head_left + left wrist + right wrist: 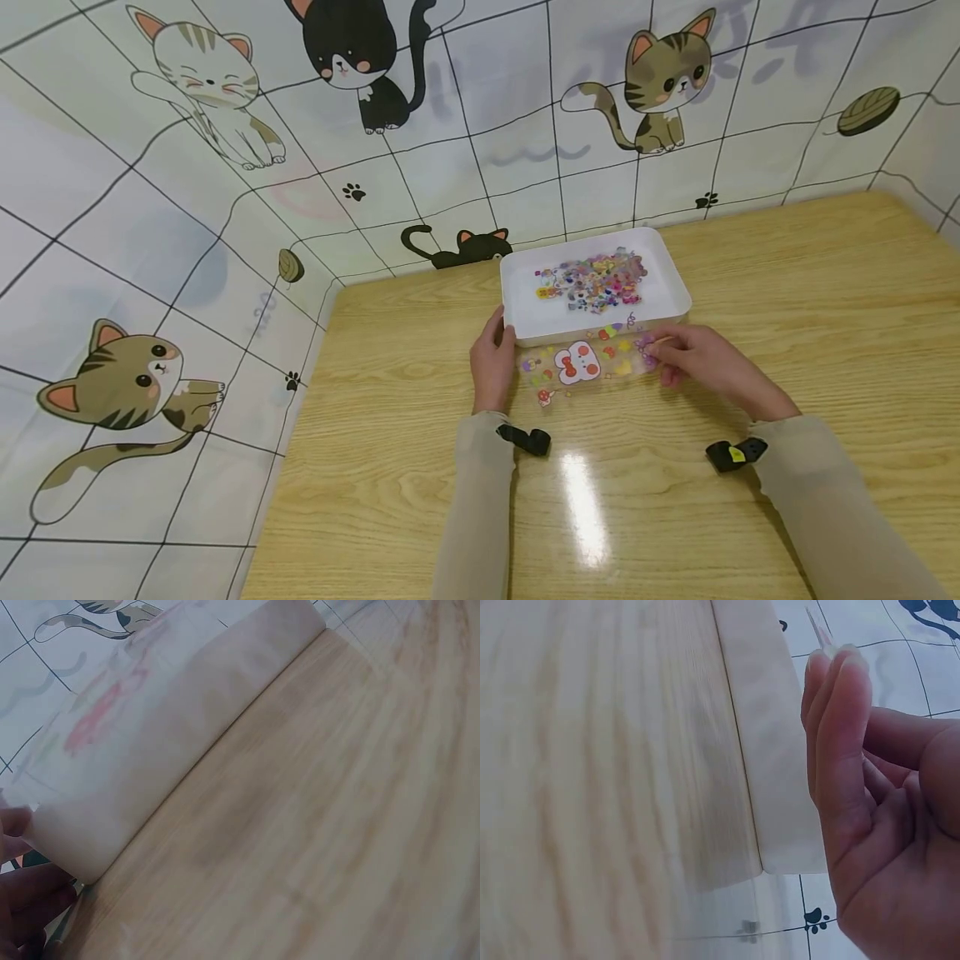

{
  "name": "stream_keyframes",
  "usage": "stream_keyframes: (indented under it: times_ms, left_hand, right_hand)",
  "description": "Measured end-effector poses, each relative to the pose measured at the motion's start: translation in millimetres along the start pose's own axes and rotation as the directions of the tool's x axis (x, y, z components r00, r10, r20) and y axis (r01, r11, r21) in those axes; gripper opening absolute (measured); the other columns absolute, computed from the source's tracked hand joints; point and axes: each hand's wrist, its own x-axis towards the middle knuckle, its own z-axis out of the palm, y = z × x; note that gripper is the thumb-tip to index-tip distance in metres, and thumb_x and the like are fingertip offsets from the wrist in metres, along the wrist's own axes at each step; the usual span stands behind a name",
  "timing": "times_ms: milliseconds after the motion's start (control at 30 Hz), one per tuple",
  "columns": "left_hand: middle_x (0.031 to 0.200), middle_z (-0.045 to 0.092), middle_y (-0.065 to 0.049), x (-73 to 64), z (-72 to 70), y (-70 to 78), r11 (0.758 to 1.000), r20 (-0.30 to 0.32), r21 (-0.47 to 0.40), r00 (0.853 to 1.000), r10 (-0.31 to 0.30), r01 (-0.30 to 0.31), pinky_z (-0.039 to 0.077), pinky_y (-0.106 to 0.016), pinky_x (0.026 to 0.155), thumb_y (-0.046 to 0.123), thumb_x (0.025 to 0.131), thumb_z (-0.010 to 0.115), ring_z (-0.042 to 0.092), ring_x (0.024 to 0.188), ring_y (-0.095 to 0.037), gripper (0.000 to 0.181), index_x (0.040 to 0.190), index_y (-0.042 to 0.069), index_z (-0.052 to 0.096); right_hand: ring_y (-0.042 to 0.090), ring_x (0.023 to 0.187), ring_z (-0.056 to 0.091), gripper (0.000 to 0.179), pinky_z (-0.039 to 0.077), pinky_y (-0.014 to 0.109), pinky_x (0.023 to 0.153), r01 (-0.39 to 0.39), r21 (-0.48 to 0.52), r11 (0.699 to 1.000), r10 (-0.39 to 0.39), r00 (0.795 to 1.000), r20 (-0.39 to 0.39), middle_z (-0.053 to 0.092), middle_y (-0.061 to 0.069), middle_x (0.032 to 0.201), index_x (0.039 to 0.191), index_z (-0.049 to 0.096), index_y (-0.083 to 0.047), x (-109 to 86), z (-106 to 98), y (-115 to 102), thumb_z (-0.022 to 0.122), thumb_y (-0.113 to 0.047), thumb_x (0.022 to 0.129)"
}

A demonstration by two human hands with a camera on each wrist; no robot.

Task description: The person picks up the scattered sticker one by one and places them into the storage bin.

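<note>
In the head view a clear plastic sheet (577, 364), printed with a white bunny and small colourful pictures, stretches along the front of a white tray (592, 337). My right hand (705, 362) pinches the sheet's right end between thumb and fingers. In the right wrist view a thin edge of it shows above the fingertips (847, 667). My left hand (492, 367) grips the tray's front left corner, thumb on the front side. The sheet's left end lies close beside that thumb. Part of the left hand (34, 900) shows at the tray's end in the left wrist view.
Inside the tray lies a heap of small, shiny, colourful pieces (603, 279). The tray stands on a wood-grain table (390, 433), near the wall (510, 183) covered in cat drawings. A second wall (187, 275) borders the table's left edge.
</note>
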Motion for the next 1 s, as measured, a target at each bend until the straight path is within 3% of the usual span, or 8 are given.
stream_keyframes:
  times_ms: [367, 1000]
  left_hand:
    - [0.123, 0.054, 0.003, -0.1, -0.7, 1.5, 1.000, -0.013, 0.004, 1.000, 0.008, -0.008, 0.039, -0.024, 0.091, 0.026, 0.091, 0.049, 0.047, 0.110, -0.003, 0.039, 0.130, 0.028, 0.048]
    - [0.122, 0.054, 0.007, -0.9, -1.7, 2.2, 1.000, -0.011, 0.017, 1.000, -0.003, 0.003, 0.039, -0.022, 0.090, 0.029, 0.091, 0.048, 0.047, 0.109, 0.000, 0.038, 0.129, 0.031, 0.048]
  right_hand:
    - [0.024, 0.057, 0.055, 0.028, 0.050, 0.037, 0.051, 0.057, -0.047, 0.997, -0.058, 0.998, -0.027, 0.054, 0.019, 0.077, 0.109, 0.047, 0.001, 1.2, -0.3, -0.3, 0.041, -0.023, 0.095]
    - [0.021, 0.072, 0.050, 0.033, 0.046, 0.034, 0.062, 0.068, -0.175, 0.982, -0.093, 0.986, -0.137, 0.053, 0.015, 0.081, 0.109, 0.047, -0.001, 6.7, -0.7, -10.1, 0.037, -0.029, 0.096]
